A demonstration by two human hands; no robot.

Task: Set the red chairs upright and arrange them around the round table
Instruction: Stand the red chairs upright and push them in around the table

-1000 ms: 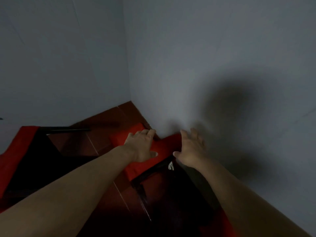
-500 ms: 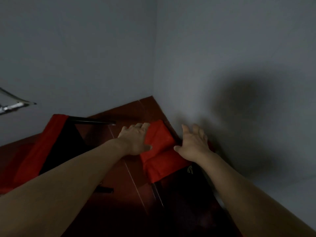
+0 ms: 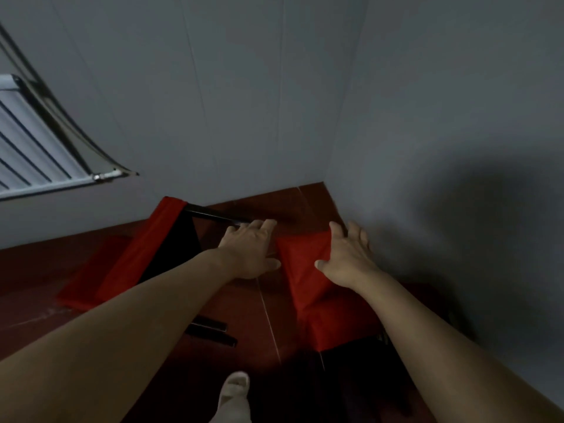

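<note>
Righting step: both hands are working the near chair (image 3: 308, 279), lying by the corner wall (image 3: 427, 148). Right hand (image 3: 348, 257) is grasping its red edge; left hand (image 3: 250, 251) is resting beside it, fingers extended. Next move probably calls for tilting it upright.

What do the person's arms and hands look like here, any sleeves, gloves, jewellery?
Both forearms are bare as far as the frame shows, no sleeves in view. Left hand and right hand are ungloved, with no visible rings, watch or wristbands. The dim light hides finer marks.
</note>
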